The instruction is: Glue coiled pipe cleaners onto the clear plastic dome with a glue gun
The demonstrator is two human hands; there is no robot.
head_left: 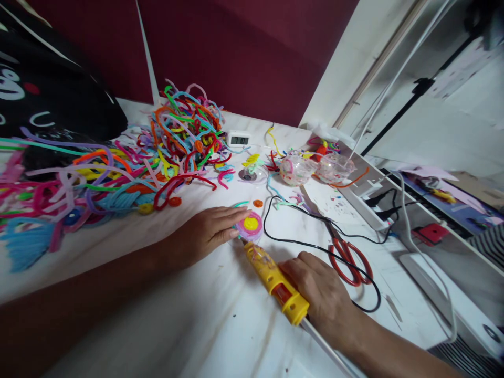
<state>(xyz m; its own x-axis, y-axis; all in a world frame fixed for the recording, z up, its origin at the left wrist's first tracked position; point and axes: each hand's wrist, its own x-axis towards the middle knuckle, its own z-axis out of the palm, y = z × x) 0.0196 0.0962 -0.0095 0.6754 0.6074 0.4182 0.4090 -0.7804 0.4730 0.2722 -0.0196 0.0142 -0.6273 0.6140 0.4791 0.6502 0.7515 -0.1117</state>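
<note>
My right hand (321,289) is wrapped round a yellow hot glue gun (275,283), a glue stick (323,344) sticking out of its back end. The gun's nozzle points at a small round piece (250,227) with a yellow centre, a pink ring and a purple edge. My left hand (208,231) grips this piece at its left side between thumb and fingers. An orange button (258,203) lies just beyond it. Whether the nozzle touches the piece I cannot tell.
A tangle of coloured pipe cleaners (189,126) covers the back left. Behind the hands stand a small digital display (239,139) and clear plastic balls (293,170). Red-handled scissors (350,260) and a black cable (299,241) lie right, near a power strip (370,212).
</note>
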